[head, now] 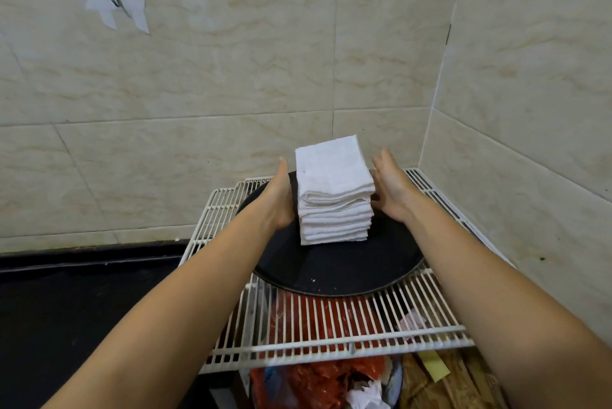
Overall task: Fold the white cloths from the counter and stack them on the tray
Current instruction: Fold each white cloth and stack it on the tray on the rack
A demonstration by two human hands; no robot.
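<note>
A tall stack of folded cloths [334, 196] stands on the tray [331, 269]; left hand [280, 200] and right hand [392, 186] flank it, fingers straight. Folding looks nearly finished.

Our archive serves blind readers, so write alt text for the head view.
Two open hands, left hand and right hand, flank a stack of folded white cloths on a round black tray, which sits on a white wire rack in a tiled corner.
</note>
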